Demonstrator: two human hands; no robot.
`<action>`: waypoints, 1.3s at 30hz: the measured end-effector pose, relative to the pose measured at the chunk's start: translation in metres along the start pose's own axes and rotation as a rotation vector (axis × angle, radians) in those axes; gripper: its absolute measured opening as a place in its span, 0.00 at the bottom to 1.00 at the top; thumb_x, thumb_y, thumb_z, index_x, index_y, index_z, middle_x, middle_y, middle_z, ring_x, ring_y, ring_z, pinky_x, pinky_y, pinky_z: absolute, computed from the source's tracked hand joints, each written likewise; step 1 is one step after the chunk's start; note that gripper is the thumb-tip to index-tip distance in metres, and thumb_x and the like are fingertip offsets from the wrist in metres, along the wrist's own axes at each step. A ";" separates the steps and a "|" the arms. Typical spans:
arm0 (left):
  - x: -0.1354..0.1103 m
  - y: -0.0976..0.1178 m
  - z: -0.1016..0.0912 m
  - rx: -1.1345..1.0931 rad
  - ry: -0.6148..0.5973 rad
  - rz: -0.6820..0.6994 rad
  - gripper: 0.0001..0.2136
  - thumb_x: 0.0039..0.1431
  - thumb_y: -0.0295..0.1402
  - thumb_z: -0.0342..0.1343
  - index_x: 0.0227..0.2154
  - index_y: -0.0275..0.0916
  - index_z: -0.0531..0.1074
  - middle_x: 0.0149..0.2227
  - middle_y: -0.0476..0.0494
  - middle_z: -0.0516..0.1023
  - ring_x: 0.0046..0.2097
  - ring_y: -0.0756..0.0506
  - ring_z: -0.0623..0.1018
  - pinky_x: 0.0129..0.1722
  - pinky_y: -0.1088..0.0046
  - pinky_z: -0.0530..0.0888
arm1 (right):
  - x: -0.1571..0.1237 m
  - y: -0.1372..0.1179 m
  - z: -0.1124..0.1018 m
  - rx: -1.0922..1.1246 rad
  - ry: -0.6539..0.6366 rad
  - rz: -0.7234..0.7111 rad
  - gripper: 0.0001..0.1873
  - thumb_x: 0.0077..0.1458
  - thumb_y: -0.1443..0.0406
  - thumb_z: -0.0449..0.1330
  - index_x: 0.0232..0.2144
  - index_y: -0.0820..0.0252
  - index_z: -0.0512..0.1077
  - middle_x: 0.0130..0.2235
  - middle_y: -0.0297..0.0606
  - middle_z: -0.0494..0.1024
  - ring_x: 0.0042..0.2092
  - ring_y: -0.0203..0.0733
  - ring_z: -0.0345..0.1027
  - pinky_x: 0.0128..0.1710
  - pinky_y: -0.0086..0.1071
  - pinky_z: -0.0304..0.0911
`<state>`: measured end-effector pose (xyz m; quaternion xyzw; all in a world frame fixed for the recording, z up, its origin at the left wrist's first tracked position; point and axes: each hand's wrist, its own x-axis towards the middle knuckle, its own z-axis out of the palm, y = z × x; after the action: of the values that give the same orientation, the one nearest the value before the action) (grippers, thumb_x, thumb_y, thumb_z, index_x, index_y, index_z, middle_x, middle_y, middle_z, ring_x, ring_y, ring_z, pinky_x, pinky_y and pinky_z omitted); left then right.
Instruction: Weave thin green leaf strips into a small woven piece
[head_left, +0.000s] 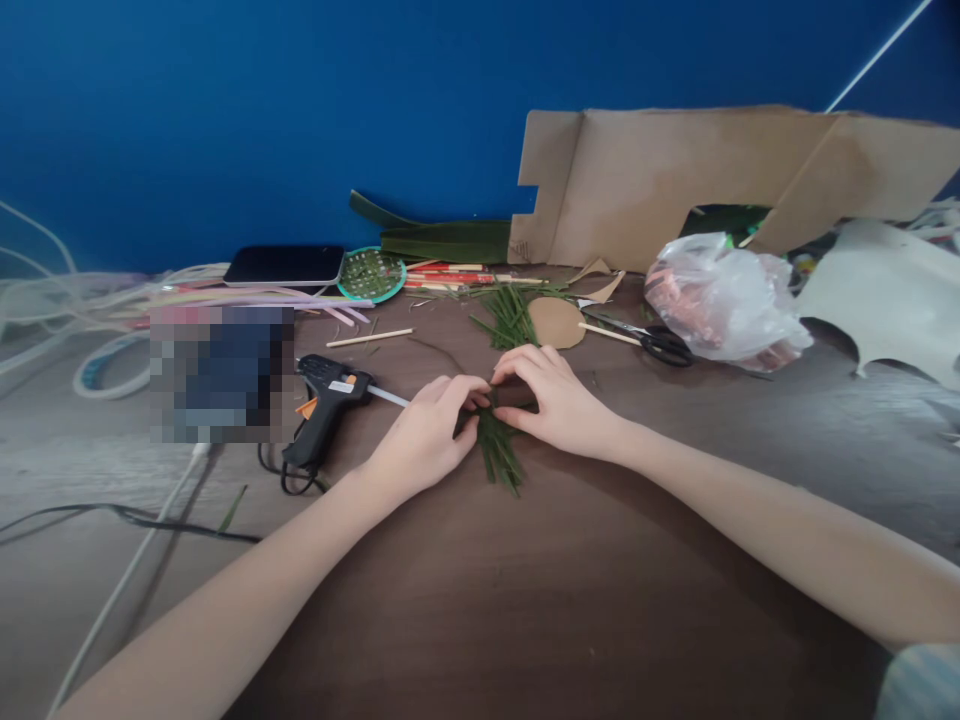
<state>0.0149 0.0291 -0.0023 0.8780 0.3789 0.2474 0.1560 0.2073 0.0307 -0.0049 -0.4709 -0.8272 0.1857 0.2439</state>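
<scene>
A small bunch of cut green leaf strips point(498, 452) lies on the table between my hands, its loose ends fanning toward me. My left hand point(431, 430) is closed on the bunch from the left, thumb and fingers pinched around its upper part. From the right, my right hand point(551, 400) curls its fingers and thumb at the same end; my fingers partly hide that end. A second pile of green strips point(506, 318) lies just beyond, beside a round cardboard disc point(556, 323). Left of my left hand rests a black glue gun point(330, 405) with a glue stick point(388, 397) at its end.
Scissors point(664, 345) and a plastic bag point(724, 300) lie to the right, before a standing cardboard sheet point(637, 180). A phone point(285, 265), a green-rimmed round mesh point(372, 275) and a wooden stick point(370, 338) are at the back left. A white cable point(135, 565) crosses the left side.
</scene>
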 end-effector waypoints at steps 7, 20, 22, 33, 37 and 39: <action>0.000 0.001 0.000 0.006 -0.004 -0.001 0.14 0.50 0.18 0.51 0.40 0.38 0.62 0.36 0.47 0.73 0.40 0.47 0.74 0.41 0.68 0.72 | -0.001 -0.002 -0.002 0.059 0.018 -0.005 0.10 0.49 0.67 0.60 0.34 0.58 0.63 0.40 0.38 0.71 0.43 0.44 0.58 0.45 0.38 0.55; 0.000 0.002 -0.002 0.026 -0.033 0.002 0.15 0.51 0.18 0.49 0.41 0.39 0.63 0.36 0.46 0.73 0.40 0.47 0.73 0.41 0.68 0.72 | -0.005 -0.003 -0.007 0.194 0.075 -0.071 0.13 0.44 0.76 0.50 0.31 0.57 0.66 0.33 0.35 0.72 0.39 0.40 0.64 0.43 0.36 0.58; 0.000 0.003 -0.002 0.029 -0.038 0.003 0.17 0.52 0.18 0.48 0.43 0.39 0.63 0.36 0.46 0.73 0.40 0.47 0.73 0.41 0.68 0.71 | -0.006 -0.004 -0.007 0.191 0.086 -0.086 0.13 0.45 0.76 0.50 0.29 0.56 0.67 0.32 0.34 0.72 0.38 0.40 0.64 0.42 0.36 0.58; -0.002 -0.001 0.001 0.033 -0.012 0.032 0.29 0.52 0.19 0.47 0.58 0.41 0.52 0.37 0.47 0.74 0.39 0.48 0.73 0.43 0.68 0.71 | -0.011 -0.006 -0.007 0.042 0.125 -0.123 0.15 0.46 0.75 0.51 0.31 0.55 0.72 0.31 0.36 0.70 0.38 0.41 0.63 0.43 0.38 0.56; -0.002 0.000 0.001 0.026 -0.013 0.028 0.28 0.52 0.19 0.47 0.57 0.41 0.53 0.37 0.46 0.74 0.40 0.47 0.73 0.43 0.66 0.71 | -0.010 -0.006 -0.006 0.009 0.180 -0.098 0.15 0.47 0.75 0.51 0.33 0.54 0.72 0.33 0.36 0.72 0.39 0.42 0.62 0.43 0.39 0.56; -0.002 0.000 0.000 0.029 -0.014 0.027 0.28 0.51 0.19 0.47 0.56 0.41 0.54 0.37 0.46 0.74 0.40 0.47 0.73 0.43 0.66 0.71 | -0.009 -0.006 -0.006 -0.004 0.203 -0.076 0.14 0.48 0.75 0.51 0.32 0.55 0.71 0.35 0.35 0.75 0.40 0.43 0.62 0.43 0.39 0.55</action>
<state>0.0143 0.0278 -0.0029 0.8869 0.3692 0.2380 0.1426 0.2105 0.0206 0.0012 -0.4560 -0.8159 0.1261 0.3323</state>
